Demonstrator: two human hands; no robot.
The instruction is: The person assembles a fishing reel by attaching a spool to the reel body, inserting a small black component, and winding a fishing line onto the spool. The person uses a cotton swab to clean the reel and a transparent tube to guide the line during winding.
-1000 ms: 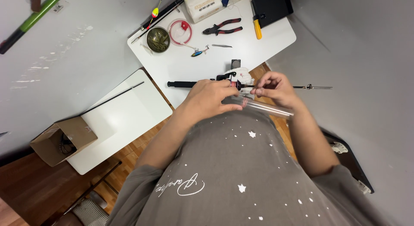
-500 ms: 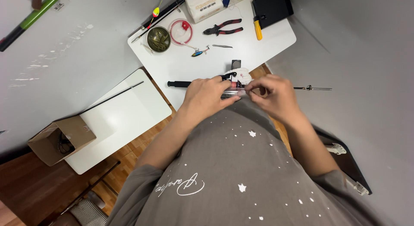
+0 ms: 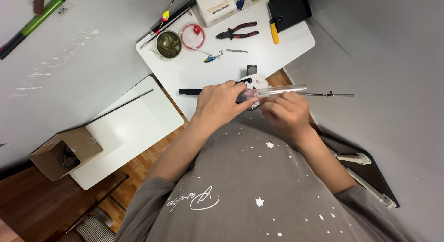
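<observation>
Overhead head-camera view under bright, even indoor light. The white tabletop [image 3: 286,43] is near overexposed and holds only short, soft shadows. Faint glare streaks mark the grey wall at left. Wide-angle distortion bends straight edges toward the frame borders. Focus is sharp at centre; slight softness appears at the lower corners and on the shirt hem.
</observation>
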